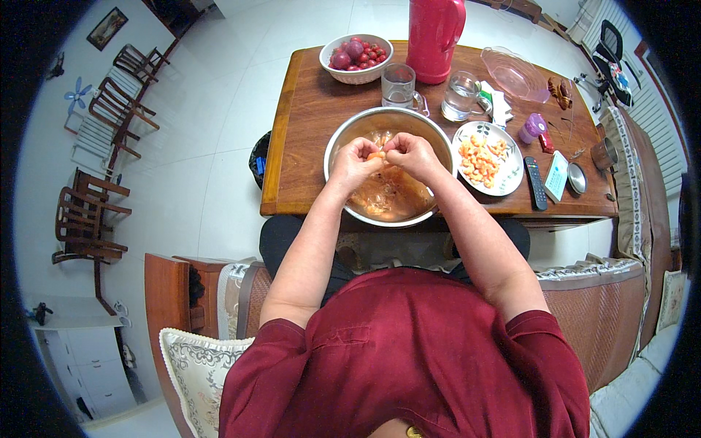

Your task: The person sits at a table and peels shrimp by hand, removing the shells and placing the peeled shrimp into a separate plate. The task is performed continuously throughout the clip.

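Over a large steel basin (335, 137), my left hand (358, 160) and my right hand (411, 155) meet, fingertips pinching a small orange shrimp (376, 156) between them. Inside the basin lie shrimp and shells (383, 202) in cloudy, brownish liquid. To the right of the basin, a white plate with a leaf pattern (509, 183) holds a heap of peeled orange shrimp (480, 161). The fingertips partly hide the shrimp that I hold.
Behind the basin stand two glass mugs (398, 87), (460, 98) a red thermos jug (432, 44) and a white bowl of fruit (356, 75). A remote control (535, 183), a small box (556, 176) and a metal cup (604, 154) are at the right of the wooden table (306, 120).
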Tool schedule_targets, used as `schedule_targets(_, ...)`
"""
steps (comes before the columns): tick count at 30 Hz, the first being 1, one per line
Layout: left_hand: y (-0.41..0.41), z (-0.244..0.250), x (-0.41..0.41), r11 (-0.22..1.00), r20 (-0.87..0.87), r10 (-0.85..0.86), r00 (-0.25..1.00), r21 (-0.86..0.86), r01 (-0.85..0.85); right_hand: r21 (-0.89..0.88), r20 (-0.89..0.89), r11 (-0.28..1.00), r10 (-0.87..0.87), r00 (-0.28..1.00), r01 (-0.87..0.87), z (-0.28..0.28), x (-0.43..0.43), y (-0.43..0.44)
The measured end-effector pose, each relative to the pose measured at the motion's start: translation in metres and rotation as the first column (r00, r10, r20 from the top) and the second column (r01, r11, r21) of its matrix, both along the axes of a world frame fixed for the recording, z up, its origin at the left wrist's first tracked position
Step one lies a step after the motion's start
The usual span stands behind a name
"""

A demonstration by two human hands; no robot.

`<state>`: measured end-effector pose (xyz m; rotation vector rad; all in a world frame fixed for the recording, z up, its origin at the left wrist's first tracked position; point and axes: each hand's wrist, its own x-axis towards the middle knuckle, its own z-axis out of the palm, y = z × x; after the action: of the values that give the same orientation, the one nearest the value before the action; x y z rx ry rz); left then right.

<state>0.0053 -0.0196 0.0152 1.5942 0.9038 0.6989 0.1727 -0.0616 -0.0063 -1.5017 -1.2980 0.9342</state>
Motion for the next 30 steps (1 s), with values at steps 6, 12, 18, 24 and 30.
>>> schedule_targets(6,-0.002,-0.003,0.001,0.997,-0.092,0.051,0.994,0.054,-0.046,-0.001,0.212,0.997,-0.076,0.974,0.078,0.009,-0.008,-0.006)
schedule_targets(12,0.003,0.001,0.000,0.992,0.020,0.108,0.994,-0.061,-0.107,0.130,0.432,0.966,-0.256,0.865,0.222,0.004,0.007,-0.003)
schedule_targets(18,0.006,0.000,-0.005,0.968,0.229,0.119,0.966,-0.242,-0.062,-0.275,0.640,0.961,0.199,0.742,-0.021,0.005,-0.003,-0.002)
schedule_targets(24,0.015,-0.023,0.000,0.999,0.147,0.043,0.988,0.005,-0.044,-0.114,-0.113,0.991,0.052,0.992,-0.065,0.010,0.007,-0.003)
schedule_targets(30,0.012,-0.015,-0.001,0.969,0.228,0.017,0.973,-0.242,0.039,-0.161,-0.244,0.977,0.097,0.965,-0.139,0.016,0.001,-0.007)
